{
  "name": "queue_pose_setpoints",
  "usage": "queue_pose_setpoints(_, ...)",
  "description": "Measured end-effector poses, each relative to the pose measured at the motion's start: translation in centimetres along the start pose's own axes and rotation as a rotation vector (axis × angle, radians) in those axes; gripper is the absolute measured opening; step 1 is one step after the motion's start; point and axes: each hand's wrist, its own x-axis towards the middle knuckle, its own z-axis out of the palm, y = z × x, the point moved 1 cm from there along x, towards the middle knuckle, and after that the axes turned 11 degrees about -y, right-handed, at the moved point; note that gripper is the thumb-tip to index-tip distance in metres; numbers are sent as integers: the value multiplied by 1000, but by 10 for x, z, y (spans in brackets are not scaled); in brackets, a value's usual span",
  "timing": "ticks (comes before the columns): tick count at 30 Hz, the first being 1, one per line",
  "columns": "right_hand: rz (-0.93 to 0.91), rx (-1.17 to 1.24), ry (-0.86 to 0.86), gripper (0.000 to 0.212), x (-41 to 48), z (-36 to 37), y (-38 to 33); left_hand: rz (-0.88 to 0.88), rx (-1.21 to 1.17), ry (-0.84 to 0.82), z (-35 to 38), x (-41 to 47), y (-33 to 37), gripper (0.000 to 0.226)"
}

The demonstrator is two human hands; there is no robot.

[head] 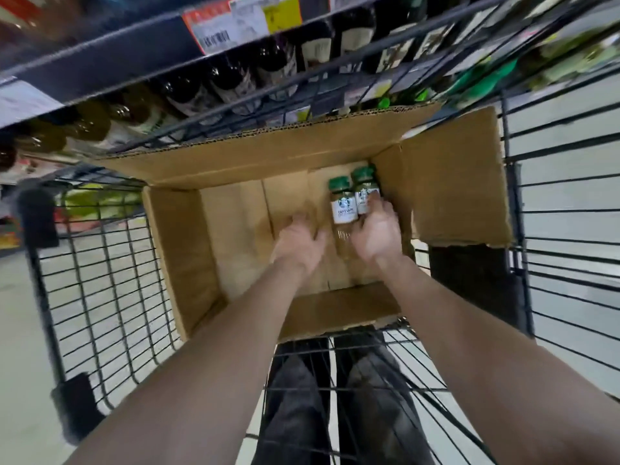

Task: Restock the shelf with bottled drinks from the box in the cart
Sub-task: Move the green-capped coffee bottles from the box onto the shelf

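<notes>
An open cardboard box (pixel 214 236) sits in a black wire cart (pixel 110 263). Two bottled drinks with green caps and white labels stand side by side in the box's far right corner: the left bottle (pixel 341 204) and the right bottle (pixel 365 189). My right hand (pixel 377 231) reaches against the right bottle, fingers touching its label; whether it grips is unclear. My left hand (pixel 298 239) hovers open just left of the left bottle, above the bare box floor. The shelf (pixel 100 58) with rows of bottles runs above the cart.
Dark bottles (pixel 235 78) line the shelf behind the cart's far wire wall, with price tags (pixel 241 21) on the shelf edge above. The box flaps stand up on all sides. My legs show through the cart's bottom wires. Pale floor lies on both sides.
</notes>
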Motion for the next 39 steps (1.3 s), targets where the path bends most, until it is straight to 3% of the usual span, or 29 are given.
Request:
queue_pose_setpoints(5,-122,79,87,57,10,1,1,-62,-170,20,18,36,-2,68)
queue_pose_setpoints(11,-117,63,-114,36,29,18,-10,-153,-381,91,19,55,-16,55)
queue_pose_setpoints(18,-65,173,-130,53,40,27,-20,-71,-375,124,16,60,-36,61)
queue_pose_setpoints(24,-17,215,-156,53,27,14,-25,-76,-329,94,-1,48,-46,60)
queue_pose_setpoints(28,-29,248,-129,60,-6,1,-28,41,-372,97,-18,17,-56,71)
queue_pose_setpoints(32,-62,341,-61,62,-51,-10,-44,163,-436,131,-42,-28,-61,52)
queue_pose_setpoints(39,-188,406,79,60,-158,-36,-109,321,-475,210,-85,-136,-53,44)
